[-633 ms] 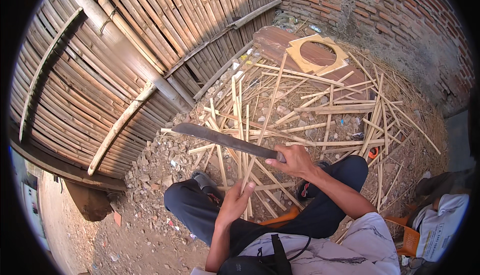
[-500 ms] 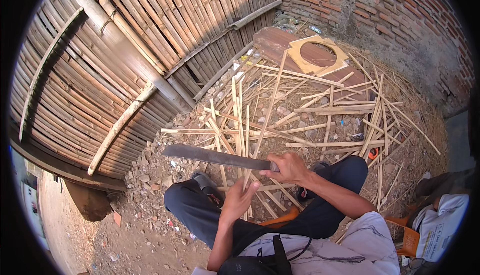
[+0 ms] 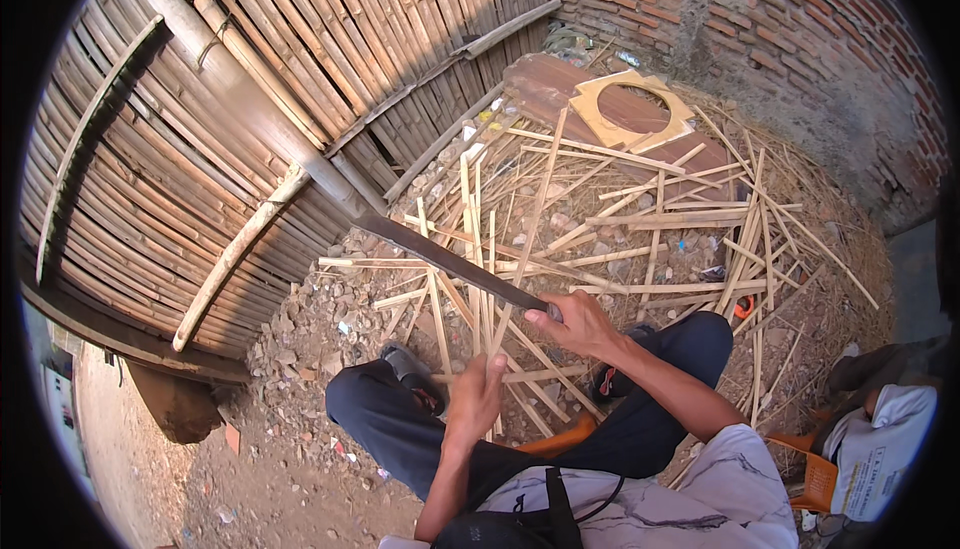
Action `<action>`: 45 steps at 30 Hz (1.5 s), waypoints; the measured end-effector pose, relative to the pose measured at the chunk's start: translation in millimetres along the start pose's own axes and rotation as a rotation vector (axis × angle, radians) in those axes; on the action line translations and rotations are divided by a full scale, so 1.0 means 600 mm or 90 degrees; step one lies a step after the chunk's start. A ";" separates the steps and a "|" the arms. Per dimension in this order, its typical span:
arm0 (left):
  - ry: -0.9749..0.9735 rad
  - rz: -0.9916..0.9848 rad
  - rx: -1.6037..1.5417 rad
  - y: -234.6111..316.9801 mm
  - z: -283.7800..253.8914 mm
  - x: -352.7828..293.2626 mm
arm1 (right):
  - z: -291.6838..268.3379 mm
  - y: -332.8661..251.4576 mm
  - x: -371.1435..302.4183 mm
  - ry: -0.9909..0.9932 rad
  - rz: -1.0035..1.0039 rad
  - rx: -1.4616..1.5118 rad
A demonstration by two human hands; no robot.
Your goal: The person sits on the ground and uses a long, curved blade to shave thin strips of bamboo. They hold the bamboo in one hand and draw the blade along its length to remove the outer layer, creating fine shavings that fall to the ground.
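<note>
My right hand (image 3: 580,326) is wrapped round the handle of a machete (image 3: 440,254). Its long dark blade points up and to the left, across several bamboo strips. Lower and to the left, my left hand (image 3: 474,399) is closed on the near end of a long pale bamboo strip (image 3: 540,199), which slants away from me and passes by the blade near the handle. Whether blade and strip touch, I cannot tell. More split bamboo strips (image 3: 690,219) lie crisscrossed on the ground between and beyond my knees.
On the left stands a bamboo-slat wall (image 3: 290,59); a brick wall (image 3: 790,39) closes the far right. A brown board (image 3: 540,84) carries a flat yellowish piece (image 3: 675,129) with a round hole. An orange ring-shaped thing (image 3: 744,307) lies among strips. Rubble covers the ground.
The machete's blade has swung upward at its tip, from nearly level to a steeper slant. My left hand stays near the same place, holding the strip.
</note>
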State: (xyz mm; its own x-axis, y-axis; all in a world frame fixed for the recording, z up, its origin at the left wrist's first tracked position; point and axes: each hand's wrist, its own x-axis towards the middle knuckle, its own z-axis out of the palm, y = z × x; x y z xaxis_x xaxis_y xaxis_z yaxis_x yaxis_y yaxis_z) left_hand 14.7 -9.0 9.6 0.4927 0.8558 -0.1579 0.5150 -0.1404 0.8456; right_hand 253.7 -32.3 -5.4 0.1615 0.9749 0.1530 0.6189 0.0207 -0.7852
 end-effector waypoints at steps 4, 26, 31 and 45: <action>-0.016 -0.003 0.040 0.011 -0.002 -0.003 | 0.007 -0.004 -0.004 -0.015 -0.044 -0.004; -0.007 0.080 0.004 -0.017 0.005 0.006 | 0.023 -0.002 -0.001 -0.045 -0.064 -0.112; -0.013 0.063 0.003 -0.024 0.005 -0.001 | 0.016 0.001 0.007 -0.033 -0.017 -0.089; -0.037 0.006 0.016 -0.006 -0.008 -0.016 | 0.013 0.017 0.012 -0.025 -0.034 -0.098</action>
State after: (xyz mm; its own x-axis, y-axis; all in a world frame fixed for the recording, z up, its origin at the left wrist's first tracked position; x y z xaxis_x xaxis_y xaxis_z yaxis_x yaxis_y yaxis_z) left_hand 4.3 -14.3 10.4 0.5374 0.8241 -0.1793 0.5272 -0.1622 0.8341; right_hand 255.4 -23.2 -17.0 0.0969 0.9813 0.1662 0.7371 0.0415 -0.6745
